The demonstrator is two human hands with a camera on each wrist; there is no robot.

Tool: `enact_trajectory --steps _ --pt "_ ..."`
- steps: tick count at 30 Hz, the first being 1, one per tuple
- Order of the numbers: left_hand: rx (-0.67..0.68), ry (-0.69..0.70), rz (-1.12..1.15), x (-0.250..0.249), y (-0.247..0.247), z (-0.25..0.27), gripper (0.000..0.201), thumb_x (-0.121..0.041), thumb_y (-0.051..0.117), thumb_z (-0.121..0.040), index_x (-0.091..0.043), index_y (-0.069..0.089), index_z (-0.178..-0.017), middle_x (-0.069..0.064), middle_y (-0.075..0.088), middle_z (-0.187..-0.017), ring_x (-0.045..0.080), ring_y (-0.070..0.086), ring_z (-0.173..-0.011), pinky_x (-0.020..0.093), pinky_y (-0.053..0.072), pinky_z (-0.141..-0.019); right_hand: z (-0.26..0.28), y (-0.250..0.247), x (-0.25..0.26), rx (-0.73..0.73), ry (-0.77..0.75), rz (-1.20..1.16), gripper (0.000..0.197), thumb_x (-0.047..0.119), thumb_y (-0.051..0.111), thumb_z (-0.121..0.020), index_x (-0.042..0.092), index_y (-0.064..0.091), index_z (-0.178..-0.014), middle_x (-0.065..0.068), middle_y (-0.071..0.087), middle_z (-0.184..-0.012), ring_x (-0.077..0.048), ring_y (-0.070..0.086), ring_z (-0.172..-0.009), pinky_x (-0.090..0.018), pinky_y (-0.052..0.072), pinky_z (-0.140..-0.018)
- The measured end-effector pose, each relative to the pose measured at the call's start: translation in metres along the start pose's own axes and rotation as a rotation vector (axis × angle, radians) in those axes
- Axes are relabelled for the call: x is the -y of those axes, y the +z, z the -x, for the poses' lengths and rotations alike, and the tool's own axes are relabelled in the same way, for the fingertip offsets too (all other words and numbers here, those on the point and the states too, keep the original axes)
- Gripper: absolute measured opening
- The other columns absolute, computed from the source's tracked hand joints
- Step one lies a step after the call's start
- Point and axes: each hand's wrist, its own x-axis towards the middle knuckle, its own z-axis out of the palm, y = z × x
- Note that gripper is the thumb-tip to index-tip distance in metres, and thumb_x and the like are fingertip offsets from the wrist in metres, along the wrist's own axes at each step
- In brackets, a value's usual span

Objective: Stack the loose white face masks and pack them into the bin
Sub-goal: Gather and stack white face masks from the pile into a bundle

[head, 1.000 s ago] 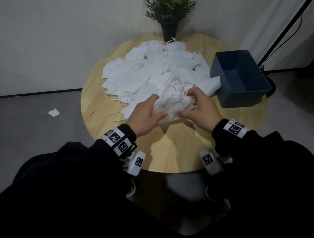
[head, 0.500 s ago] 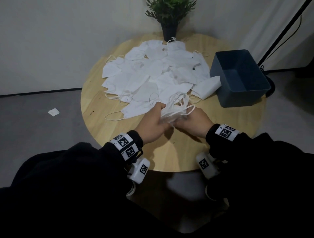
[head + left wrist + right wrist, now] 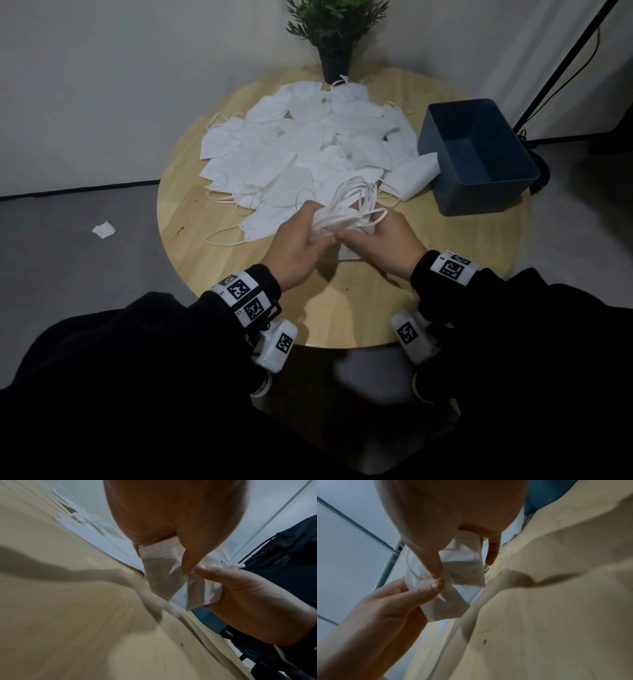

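Both hands hold a small stack of white face masks (image 3: 342, 222) above the near middle of the round wooden table (image 3: 342, 308), its ear loops sticking up. My left hand (image 3: 301, 240) grips the stack's left end, thumb on top. My right hand (image 3: 380, 236) grips the right end. From the left wrist the stack (image 3: 163, 572) hangs pinched under my left thumb. From the right wrist the same stack (image 3: 462, 572) is pinched by my right thumb. Several loose masks (image 3: 301, 147) lie spread over the table's far half. The dark blue bin (image 3: 479, 154) stands at the right, with nothing visible inside.
A potted plant (image 3: 335, 37) stands at the table's far edge. One folded mask (image 3: 411, 174) lies against the bin's left wall. A scrap of white paper (image 3: 102, 229) lies on the grey floor at left. A black stand leg (image 3: 565, 65) rises behind the bin.
My hands drew the gathered masks back toward me from the pile and squeezed them into a tighter bundle; the hands have come closer together.
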Motion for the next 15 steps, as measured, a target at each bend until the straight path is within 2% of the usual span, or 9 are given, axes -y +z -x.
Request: enact_trajectory --steps 3,5,7,11,13,15 --pt "0.005 0.020 -0.046 0.004 0.004 -0.001 0.030 -0.021 0.072 -0.097 -0.021 0.050 -0.119 0.001 0.070 -0.108 0.020 0.065 -0.098 0.040 0.054 -0.083 0.003 0.000 0.002 0.038 0.024 0.036 0.040 0.059 0.076 -0.067 0.030 0.080 -0.094 0.010 0.079 -0.094 -0.005 0.072 -0.090 -0.036 0.059 -0.081" --pt "0.025 0.004 -0.050 0.009 0.007 0.000 0.033 -0.018 0.072 -0.096 -0.019 0.049 -0.121 0.001 0.070 -0.107 0.020 0.066 -0.097 0.040 0.054 -0.084 0.002 0.002 -0.004 0.058 0.055 0.037 0.048 0.062 0.076 -0.063 0.030 0.081 -0.098 0.009 0.080 -0.099 -0.009 0.074 -0.096 -0.040 0.059 -0.087" --pt "0.048 -0.018 -0.014 0.009 0.007 -0.001 0.034 -0.018 0.071 -0.097 -0.019 0.048 -0.123 0.001 0.070 -0.109 0.020 0.066 -0.099 0.038 0.053 -0.087 0.000 0.003 -0.010 0.047 0.068 0.017 0.047 0.059 0.078 -0.063 0.028 0.081 -0.099 0.007 0.080 -0.098 -0.012 0.075 -0.096 -0.046 0.059 -0.088" --pt "0.188 -0.113 0.069 0.006 -0.007 -0.005 0.024 -0.021 0.066 -0.099 -0.026 0.054 -0.118 0.000 0.070 -0.107 0.020 0.066 -0.097 0.041 0.054 -0.086 -0.003 -0.001 -0.010 0.068 0.125 -0.094 0.037 0.043 0.084 -0.070 0.020 0.082 -0.099 0.005 0.081 -0.098 -0.014 0.076 -0.098 -0.047 0.060 -0.091" --pt "0.276 -0.133 0.019 0.005 -0.020 -0.010 0.018 -0.026 0.068 -0.093 -0.028 0.062 -0.109 -0.003 0.071 -0.102 0.019 0.068 -0.095 0.040 0.054 -0.084 -0.004 -0.003 -0.010 0.115 0.131 -0.176 0.039 0.046 0.082 -0.075 0.020 0.082 -0.103 0.004 0.081 -0.103 -0.014 0.075 -0.103 -0.043 0.060 -0.093" --pt "0.374 -0.138 -0.057 0.003 -0.033 -0.012 0.015 -0.024 0.073 -0.090 -0.026 0.067 -0.104 -0.004 0.072 -0.098 0.021 0.069 -0.095 0.037 0.054 -0.084 -0.008 -0.008 -0.007 0.092 0.143 -0.243 0.030 0.038 0.079 -0.082 0.014 0.081 -0.099 -0.001 0.081 -0.100 -0.014 0.075 -0.097 -0.038 0.059 -0.088"
